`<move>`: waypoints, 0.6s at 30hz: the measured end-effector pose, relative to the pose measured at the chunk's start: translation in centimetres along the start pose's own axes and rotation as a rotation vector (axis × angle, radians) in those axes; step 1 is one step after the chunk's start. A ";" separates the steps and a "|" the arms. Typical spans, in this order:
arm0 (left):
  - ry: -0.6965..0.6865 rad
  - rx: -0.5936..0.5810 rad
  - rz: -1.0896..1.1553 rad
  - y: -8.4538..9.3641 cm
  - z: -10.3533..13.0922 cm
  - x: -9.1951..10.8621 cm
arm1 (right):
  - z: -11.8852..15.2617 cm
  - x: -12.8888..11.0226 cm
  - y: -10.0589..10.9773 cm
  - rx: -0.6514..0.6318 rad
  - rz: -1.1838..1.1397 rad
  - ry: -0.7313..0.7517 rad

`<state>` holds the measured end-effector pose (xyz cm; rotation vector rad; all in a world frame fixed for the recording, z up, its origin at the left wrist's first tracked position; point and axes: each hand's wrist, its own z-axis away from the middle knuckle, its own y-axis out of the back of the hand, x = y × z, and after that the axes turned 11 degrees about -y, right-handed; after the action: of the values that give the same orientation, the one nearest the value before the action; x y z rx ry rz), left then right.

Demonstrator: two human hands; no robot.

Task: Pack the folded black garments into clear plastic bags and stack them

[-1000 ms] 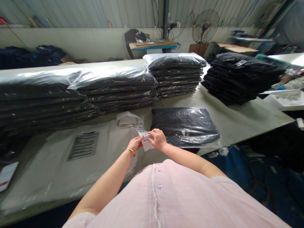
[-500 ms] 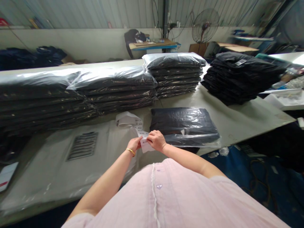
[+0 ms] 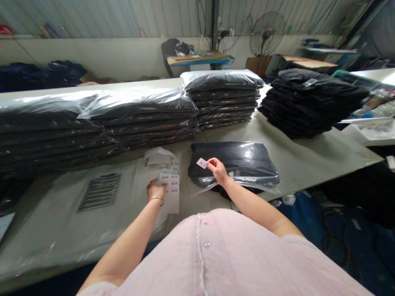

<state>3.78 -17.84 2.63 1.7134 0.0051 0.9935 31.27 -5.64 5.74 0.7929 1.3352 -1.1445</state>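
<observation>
My right hand (image 3: 217, 170) pinches a small white barcode sticker (image 3: 201, 163) by its corner, above a folded black garment in a clear plastic bag (image 3: 243, 158). My left hand (image 3: 156, 191) is closed on the left edge of a strip of barcode labels (image 3: 173, 199), with the thumb hidden from view. The strip's far end curls over in a loop on the table, and its near end lies flat beside the bagged garment.
Stacks of bagged black garments (image 3: 148, 117) line the table's back. A pile of unbagged black garments (image 3: 308, 102) stands at the right. Flat clear plastic bags (image 3: 61, 230) with a dark printed panel cover the left. The table edge (image 3: 324, 179) runs along the right front.
My hands have parted: the right has moved right and up with a single sticker off the strip. My left hand has moved left and down, laying the strip lower on the table.
</observation>
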 end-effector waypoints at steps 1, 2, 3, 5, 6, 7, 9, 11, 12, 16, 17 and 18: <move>-0.023 0.109 -0.041 0.1 -0.1 0.6 | -0.3 -0.3 1.2 0.025 -0.036 -0.007; -0.066 0.208 -0.069 0.1 -0.2 1.5 | -0.5 -0.5 2.2 0.043 -0.068 -0.019; -0.134 0.277 -0.080 -0.1 -0.2 2.6 | -0.6 -0.7 3.1 0.054 -0.099 -0.034; -0.337 0.283 -0.048 -0.8 -0.2 5.2 | -0.7 -0.9 4.6 0.063 -0.168 -0.077; -0.438 0.233 -0.014 -1.4 -0.1 6.7 | -0.7 -1.0 5.1 0.064 -0.204 -0.101; -0.529 0.166 0.023 -2.0 0.1 8.3 | -0.6 -1.1 5.5 0.064 -0.238 -0.127; -0.689 0.005 0.095 -3.6 0.7 11.3 | -0.5 -1.4 6.2 0.065 -0.303 -0.180; -0.825 -0.170 0.151 -5.2 1.8 13.9 | -0.3 -1.7 6.9 0.061 -0.357 -0.227; -0.884 -0.257 0.165 -6.0 2.5 14.9 | -0.3 -1.8 7.3 0.056 -0.381 -0.245; -1.042 -0.723 0.102 -8.7 5.2 16.5 | -0.2 -2.0 9.6 0.069 -0.413 -0.282; -1.046 -0.839 0.069 -9.1 5.7 16.5 | -0.2 -2.1 10.3 0.084 -0.403 -0.288; -1.033 -0.925 0.043 -9.5 6.0 16.3 | -0.3 -2.1 11.0 0.099 -0.389 -0.292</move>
<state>22.35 -11.28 4.68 1.1526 -0.9998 -0.0222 41.74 -1.77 5.93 0.4189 1.2208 -1.5770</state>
